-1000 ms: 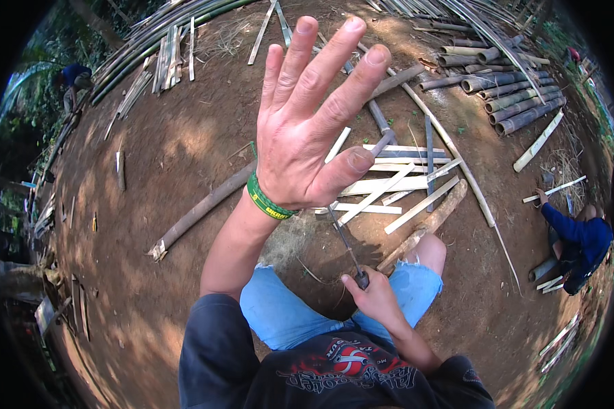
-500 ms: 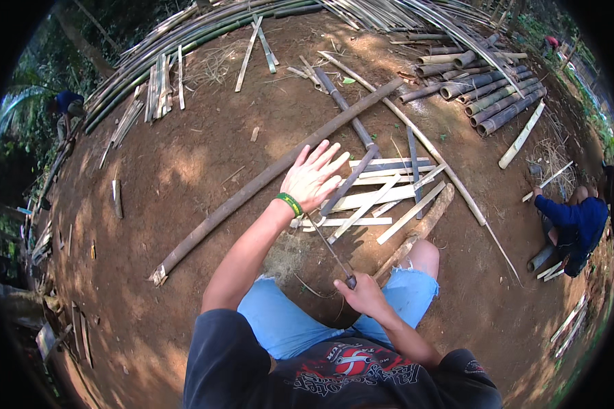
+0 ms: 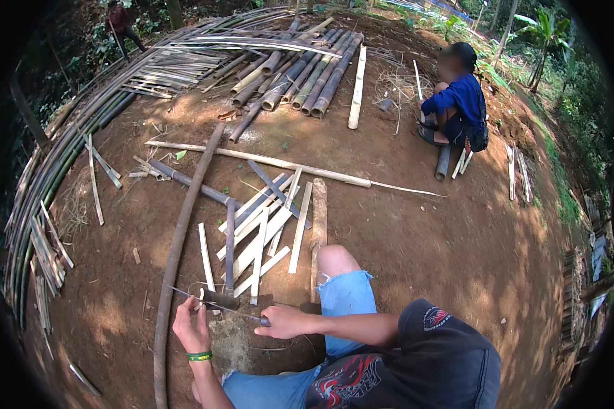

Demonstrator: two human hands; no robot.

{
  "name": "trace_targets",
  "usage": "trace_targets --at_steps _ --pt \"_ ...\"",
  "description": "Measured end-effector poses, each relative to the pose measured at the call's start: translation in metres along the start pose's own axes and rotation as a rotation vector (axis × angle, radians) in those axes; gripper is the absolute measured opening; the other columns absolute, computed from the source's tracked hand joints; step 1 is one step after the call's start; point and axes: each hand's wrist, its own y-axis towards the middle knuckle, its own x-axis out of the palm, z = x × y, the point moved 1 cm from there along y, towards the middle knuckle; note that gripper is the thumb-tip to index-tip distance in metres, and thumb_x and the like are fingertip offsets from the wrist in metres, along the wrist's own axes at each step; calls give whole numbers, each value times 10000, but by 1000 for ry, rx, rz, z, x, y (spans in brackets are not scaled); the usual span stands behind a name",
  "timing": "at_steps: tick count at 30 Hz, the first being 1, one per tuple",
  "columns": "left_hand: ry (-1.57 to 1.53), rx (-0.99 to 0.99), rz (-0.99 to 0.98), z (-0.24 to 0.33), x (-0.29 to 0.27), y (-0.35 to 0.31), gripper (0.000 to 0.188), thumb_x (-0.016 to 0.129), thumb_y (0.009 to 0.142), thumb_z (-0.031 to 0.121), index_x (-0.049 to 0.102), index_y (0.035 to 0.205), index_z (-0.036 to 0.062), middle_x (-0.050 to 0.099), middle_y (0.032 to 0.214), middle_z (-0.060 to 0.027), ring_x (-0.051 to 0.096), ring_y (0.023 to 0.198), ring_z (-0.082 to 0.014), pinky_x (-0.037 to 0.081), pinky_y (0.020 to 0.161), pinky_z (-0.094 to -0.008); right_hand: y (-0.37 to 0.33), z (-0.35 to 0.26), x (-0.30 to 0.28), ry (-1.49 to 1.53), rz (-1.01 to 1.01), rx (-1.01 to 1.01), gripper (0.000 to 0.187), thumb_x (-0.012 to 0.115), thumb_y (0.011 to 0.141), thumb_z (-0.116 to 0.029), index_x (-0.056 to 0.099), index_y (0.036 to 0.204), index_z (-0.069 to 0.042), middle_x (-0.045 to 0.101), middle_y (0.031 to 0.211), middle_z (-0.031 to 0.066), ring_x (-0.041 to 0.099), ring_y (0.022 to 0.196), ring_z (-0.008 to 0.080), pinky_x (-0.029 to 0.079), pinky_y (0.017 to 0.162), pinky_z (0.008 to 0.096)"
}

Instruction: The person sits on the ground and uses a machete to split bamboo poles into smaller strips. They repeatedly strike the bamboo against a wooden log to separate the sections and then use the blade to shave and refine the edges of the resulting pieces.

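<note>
My right hand [image 3: 280,322] is closed round the dark handle of a long, thin-bladed knife [image 3: 218,307]. Its blade points left, across a short dark bamboo piece [image 3: 228,300] lying on the ground before my knees. My left hand [image 3: 192,328], with a green and yellow wristband, is near the blade's far half. Its thumb and fingers are apart, fingertips close to the blade and the bamboo's pale end; whether they touch is unclear. Pale split bamboo strips [image 3: 259,255] lie crossed in a heap just ahead. Beside my right knee is a rough log [image 3: 318,225].
A long brown pole [image 3: 182,238] lies left of my hands. Another long pale pole [image 3: 273,161] crosses beyond the strips. Stacked bamboo tubes [image 3: 314,75] lie at the back. A person in blue [image 3: 460,102] crouches at the far right. More strips [image 3: 46,249] lie left.
The view has swung right. My left hand, spread and raised before, has come down near the knife blade. The knife has turned to lie more level, still in my right hand.
</note>
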Motion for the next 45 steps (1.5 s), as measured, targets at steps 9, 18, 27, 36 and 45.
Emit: trace_targets --at_steps 9,18,27,36,45 --pt "-83 83 43 -12 6 19 154 761 787 -46 653 894 -17 699 877 -152 704 789 -299 553 707 -359 36 11 -44 503 -411 179 349 728 932 -330 503 767 -120 433 590 -48 399 480 81 319 436 285" --pt "-67 25 61 -21 6 10 132 771 806 12 677 894 -13 705 844 -127 697 739 -236 544 658 -326 83 78 0 266 -43 265 416 710 941 -354 523 685 -84 487 559 25 476 475 172 382 461 351" --pt "25 -123 151 -38 -21 -11 123 748 830 4 663 917 -15 705 883 -142 713 768 -267 565 696 -341 128 170 53 -105 -25 248 471 703 864 -469 708 913 -1 711 909 252 694 942 406 526 866 477" --pt "-81 -460 526 -68 -48 -27 121 712 931 62 675 1010 -21 693 889 -34 632 792 -79 518 692 -230 158 206 -24 -300 106 274 374 657 837 -386 730 941 -34 716 1005 237 682 1016 386 532 896 472" --pt "-164 -577 850 -90 -94 -32 211 699 950 84 667 1126 -29 673 899 -27 631 765 -68 538 642 -213 98 180 -6 -139 37 178 442 695 859 -428 707 904 12 712 948 250 688 966 410 538 871 461"
